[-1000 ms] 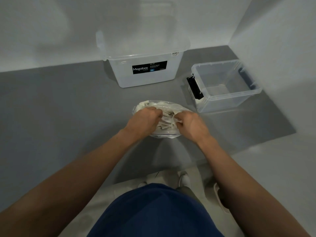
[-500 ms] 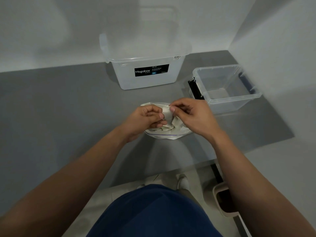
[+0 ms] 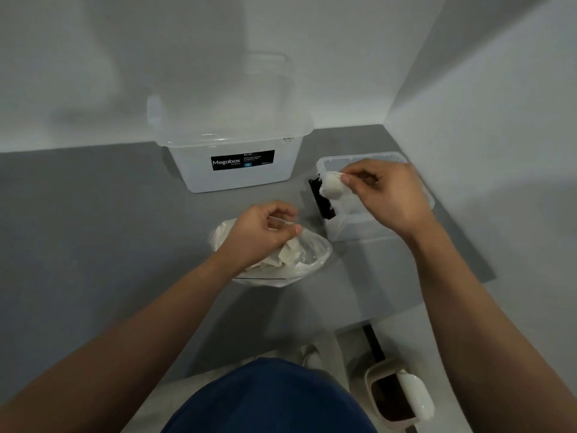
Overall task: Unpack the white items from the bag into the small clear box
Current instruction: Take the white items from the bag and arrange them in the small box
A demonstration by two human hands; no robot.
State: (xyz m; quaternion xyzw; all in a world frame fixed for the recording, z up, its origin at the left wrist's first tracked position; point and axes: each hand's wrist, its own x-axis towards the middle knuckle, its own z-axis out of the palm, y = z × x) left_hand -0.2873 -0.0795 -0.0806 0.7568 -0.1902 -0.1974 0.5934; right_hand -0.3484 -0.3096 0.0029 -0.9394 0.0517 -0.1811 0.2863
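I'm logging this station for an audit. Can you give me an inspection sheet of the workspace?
Surface: grey tabletop, set in a corner.
Job's things: clear bag lying on the tabletop, white items inside; small clear box open to its right; one white item held over the box's left edge.
Clutter: large Megabox tub behind the bag.
Grips: left hand holds the bag's plastic; right hand pinches the white item.
Cables: nothing seen.
Surroundings: white walls; beige container on the floor, lower right.
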